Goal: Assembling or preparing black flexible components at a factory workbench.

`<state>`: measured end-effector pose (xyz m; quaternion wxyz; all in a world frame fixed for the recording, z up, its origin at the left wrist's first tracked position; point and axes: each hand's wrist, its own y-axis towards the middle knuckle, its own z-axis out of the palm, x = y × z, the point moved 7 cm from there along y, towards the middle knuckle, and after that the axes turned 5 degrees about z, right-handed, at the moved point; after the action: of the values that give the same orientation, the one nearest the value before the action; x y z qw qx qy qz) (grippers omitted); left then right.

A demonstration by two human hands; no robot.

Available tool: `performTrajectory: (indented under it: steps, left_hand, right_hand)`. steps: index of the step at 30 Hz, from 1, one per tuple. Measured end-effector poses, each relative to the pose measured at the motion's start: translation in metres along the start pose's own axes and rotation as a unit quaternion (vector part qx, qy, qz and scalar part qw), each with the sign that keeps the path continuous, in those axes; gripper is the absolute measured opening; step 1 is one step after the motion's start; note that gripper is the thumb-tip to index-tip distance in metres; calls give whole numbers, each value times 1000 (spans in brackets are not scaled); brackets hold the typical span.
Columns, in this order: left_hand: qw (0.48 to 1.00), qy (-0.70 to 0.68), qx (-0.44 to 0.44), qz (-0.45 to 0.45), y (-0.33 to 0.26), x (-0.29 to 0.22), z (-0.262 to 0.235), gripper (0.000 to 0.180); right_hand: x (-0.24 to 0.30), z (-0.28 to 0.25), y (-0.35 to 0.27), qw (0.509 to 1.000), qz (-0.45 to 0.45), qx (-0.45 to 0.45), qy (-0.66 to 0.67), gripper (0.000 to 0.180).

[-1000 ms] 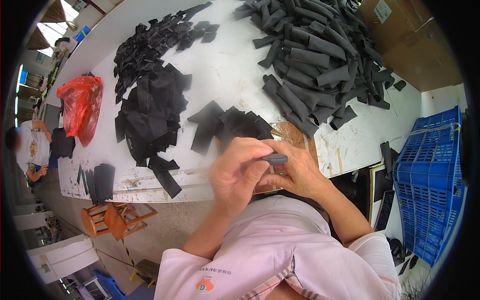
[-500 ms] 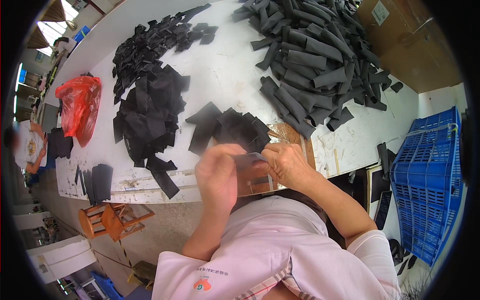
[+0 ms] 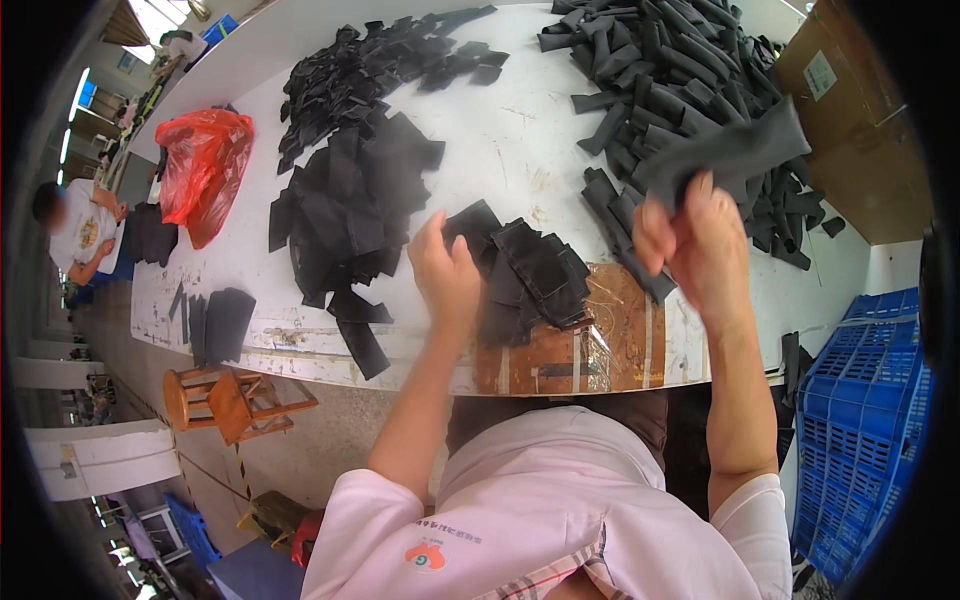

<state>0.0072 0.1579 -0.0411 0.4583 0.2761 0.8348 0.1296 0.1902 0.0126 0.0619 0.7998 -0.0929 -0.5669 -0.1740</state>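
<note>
Right hand (image 3: 708,245) grips the near end of a dark fabric tube (image 3: 740,155), raised over the tube pile (image 3: 690,90). Left hand (image 3: 447,278) appears empty, fingers parted, beside flat black pieces (image 3: 545,275). Tube judged light, soft, not fragile; best pinched at one end.

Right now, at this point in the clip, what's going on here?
A person's right hand holds a dark, tube-like piece, blurred, in front of a big pile of similar pieces on a white table. The left hand, open and seemingly empty, is beside a small heap of black pieces.
</note>
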Motion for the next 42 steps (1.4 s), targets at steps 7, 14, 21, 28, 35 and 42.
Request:
performTrajectory:
  steps: [7,14,21,28,35,42]
  left_hand:
    - [974,171,143,39,30,69,40,10]
    - [964,-207,-161,-40,6,9,-56,8]
    - [950,-253,-154,-94,-24,55,-46,8]
    - [951,-251,-166,-71,-12,62,-61,9]
    - [717,-661,-32,-219,-49,-7,-55,16]
    - [565,-754,163,-292,-113,-78,-28,25]
  right_hand:
    - [-62,-16,-54,966,117,-100,-208,44]
    - [-76,37,-99,931,16,-42,-362,16]
    - [-65,92,-93,840,-181,35,-511,15]
    - [-92,86,-103,849,-136,63,-506,10]
    - [-45,93,-99,820,-226,-49,-524,21]
    - [-50,61,-92,967,-25,-102,-231,25]
